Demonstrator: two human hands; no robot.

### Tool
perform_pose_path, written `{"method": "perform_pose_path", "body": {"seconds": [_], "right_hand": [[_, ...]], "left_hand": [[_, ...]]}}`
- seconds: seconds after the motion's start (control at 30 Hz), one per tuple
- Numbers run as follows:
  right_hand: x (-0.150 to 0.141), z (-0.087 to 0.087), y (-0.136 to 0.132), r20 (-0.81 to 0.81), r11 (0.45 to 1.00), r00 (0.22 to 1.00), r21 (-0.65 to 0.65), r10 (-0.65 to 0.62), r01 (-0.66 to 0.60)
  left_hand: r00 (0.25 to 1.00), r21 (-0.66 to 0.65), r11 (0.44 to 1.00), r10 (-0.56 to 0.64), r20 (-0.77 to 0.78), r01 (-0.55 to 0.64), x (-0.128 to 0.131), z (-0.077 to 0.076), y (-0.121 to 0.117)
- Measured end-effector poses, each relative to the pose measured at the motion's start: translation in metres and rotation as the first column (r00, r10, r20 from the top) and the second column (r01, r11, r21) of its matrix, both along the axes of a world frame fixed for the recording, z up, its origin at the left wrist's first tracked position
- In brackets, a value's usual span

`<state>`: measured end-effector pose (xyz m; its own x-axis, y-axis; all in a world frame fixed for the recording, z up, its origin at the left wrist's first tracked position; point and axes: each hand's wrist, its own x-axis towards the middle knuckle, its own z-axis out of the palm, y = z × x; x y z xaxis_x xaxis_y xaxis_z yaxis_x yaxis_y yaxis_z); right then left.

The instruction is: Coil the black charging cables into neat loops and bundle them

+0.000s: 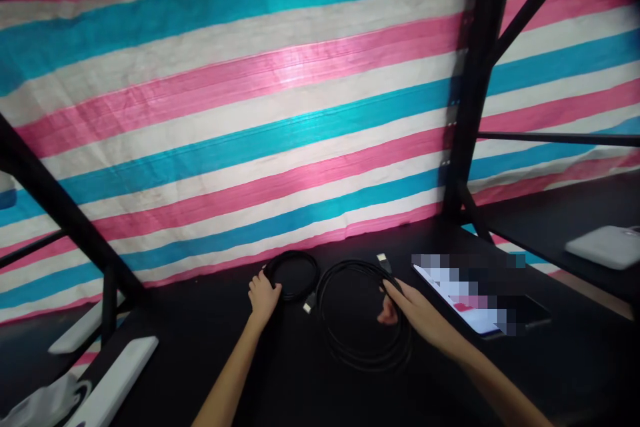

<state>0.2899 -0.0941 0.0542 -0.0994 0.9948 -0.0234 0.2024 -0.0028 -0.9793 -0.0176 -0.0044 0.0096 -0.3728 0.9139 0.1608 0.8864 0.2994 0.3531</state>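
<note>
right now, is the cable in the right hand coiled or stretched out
Coiled: the black cable forms several round loops, gripped at one side by the right hand.

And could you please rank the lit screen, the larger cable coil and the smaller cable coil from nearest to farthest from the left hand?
1. Smaller cable coil: at the left hand.
2. Larger cable coil: rightward.
3. Lit screen: beyond the right hand.
</note>
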Motion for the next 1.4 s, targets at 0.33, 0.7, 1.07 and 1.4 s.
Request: {"method": "perform_pose_path", "body": {"seconds": [0.33,0.7,1.07,1.4], "right_hand": [[-0.004,0.034,0.021,-0.327,0.957,0.92,-0.116,0.217,-0.267],[-0.013,-0.023,0.037,0.627,0.978,0.771,0.208,-0.107,-0.033],[-0.051,0.082,-0.024,-0.208,0.926,0.904,0.045,0.375,-0.374],[-0.067,0.106,-0.043,-0.423,0.539,0.493,-0.012,0.761,-0.842]], "left_hand": [[0.921,0.046,0.961,-0.274,0.277,0.272,0.018,-0.014,-0.082],[0.643,0.237,0.782,-0.613,0.459,0.577,0.04,0.069,-0.115],[0.408,0.139,0.739,-0.507,0.759,0.66,0.061,0.147,-0.126],[-0.349,0.492,0.868,-0.443,0.826,0.063,-0.054,0.239,-0.146]]}}
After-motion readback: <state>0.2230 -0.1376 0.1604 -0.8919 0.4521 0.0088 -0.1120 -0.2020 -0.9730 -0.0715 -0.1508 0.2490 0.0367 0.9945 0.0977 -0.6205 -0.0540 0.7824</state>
